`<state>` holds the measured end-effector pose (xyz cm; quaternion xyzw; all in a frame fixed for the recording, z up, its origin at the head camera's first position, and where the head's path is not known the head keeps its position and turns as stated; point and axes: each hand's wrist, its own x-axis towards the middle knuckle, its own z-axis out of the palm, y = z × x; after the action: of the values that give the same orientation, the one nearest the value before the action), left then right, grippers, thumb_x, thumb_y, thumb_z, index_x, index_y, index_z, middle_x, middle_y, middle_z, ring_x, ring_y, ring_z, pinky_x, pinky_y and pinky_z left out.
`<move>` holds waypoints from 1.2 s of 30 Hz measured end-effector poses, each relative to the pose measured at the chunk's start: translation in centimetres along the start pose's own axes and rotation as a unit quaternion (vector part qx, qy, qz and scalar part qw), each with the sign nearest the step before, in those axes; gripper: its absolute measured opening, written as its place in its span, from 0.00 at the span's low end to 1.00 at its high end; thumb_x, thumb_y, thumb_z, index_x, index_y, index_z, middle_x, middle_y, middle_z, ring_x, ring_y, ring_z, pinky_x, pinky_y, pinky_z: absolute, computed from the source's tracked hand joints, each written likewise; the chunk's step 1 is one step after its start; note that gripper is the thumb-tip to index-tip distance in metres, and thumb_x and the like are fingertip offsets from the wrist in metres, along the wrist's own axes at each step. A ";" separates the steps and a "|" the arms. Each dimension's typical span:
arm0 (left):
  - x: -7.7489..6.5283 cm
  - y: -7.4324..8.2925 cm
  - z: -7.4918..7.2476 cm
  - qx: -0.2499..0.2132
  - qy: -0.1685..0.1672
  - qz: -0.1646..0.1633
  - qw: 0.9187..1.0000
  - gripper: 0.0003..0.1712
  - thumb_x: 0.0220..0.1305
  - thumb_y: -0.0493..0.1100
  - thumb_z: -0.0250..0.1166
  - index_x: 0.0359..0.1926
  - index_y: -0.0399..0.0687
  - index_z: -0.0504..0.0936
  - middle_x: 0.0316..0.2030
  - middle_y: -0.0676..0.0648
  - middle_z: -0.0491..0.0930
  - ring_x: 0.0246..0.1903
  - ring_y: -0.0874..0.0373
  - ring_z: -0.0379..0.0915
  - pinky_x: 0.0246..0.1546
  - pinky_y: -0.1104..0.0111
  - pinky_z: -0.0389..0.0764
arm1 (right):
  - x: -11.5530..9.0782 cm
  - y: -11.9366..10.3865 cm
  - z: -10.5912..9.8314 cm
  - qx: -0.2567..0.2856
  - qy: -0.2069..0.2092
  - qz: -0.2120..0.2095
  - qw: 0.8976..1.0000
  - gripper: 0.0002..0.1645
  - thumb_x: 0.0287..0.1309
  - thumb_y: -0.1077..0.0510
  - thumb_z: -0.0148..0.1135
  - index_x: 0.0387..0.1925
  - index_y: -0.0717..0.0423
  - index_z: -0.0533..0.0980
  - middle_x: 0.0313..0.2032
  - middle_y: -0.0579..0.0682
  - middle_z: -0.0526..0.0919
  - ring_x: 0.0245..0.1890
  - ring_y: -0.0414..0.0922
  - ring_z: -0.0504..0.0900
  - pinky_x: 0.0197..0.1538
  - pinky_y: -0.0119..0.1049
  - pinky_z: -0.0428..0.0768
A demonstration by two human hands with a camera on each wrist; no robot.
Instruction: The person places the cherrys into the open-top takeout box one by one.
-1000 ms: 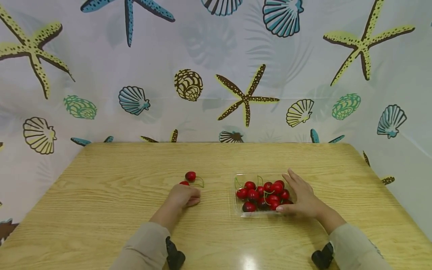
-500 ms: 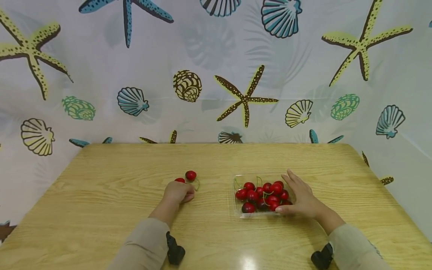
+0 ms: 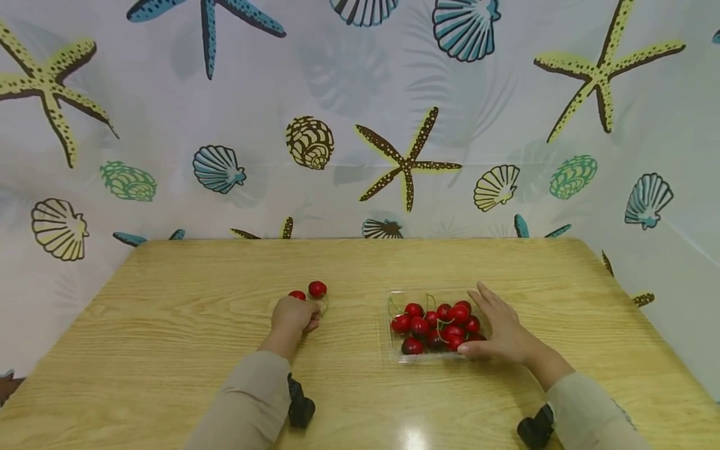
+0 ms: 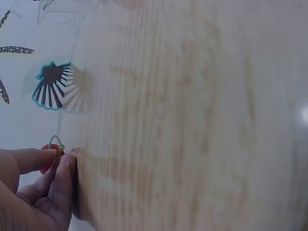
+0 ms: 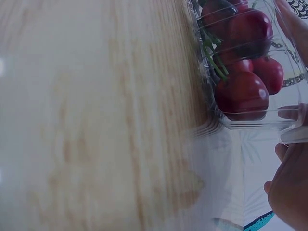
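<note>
My left hand (image 3: 292,317) is over the table, its thumb and fingertips pinched together at a red cherry (image 4: 46,167) with a curled green stem in the left wrist view. Just past that hand show a cherry (image 3: 297,295), partly covered by it, and another cherry (image 3: 317,289) with its stem. To the right sits a clear plastic box (image 3: 396,357) holding several red cherries (image 3: 419,326), some stemmed. My right hand (image 3: 503,337) grips its right end, thumb at the front edge and fingers at the back; the right wrist view shows the box wall close up.
The wooden table (image 3: 197,300) reaches back to a white cloth (image 3: 349,81) printed with starfish and shells, which also rises at both sides. A black wrist camera (image 3: 302,406) is on the left sleeve and another (image 3: 535,428) on the right.
My left hand has moved a little left and away from me, and the cherry beside it has shifted the same way. The right hand and the box have stayed in place.
</note>
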<state>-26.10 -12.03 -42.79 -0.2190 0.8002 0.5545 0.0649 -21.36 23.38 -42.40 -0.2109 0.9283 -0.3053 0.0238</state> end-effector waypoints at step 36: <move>-4.4 1.4 -1.0 -0.076 -0.121 0.068 0.987 0.13 0.59 0.31 0.52 0.43 0.23 0.72 0.34 0.37 0.75 0.25 0.62 0.74 0.35 0.68 0.77 | 0.2 0.4 0.1 -0.012 0.005 -0.007 1.000 0.59 0.34 0.39 0.66 0.62 0.63 0.49 0.63 0.63 0.41 0.61 0.60 0.40 0.54 0.64 0.41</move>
<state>-22.61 -11.27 -39.69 -0.0993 0.7552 0.6391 0.1064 -21.70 23.48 -42.70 -0.2160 0.9306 -0.2951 0.0142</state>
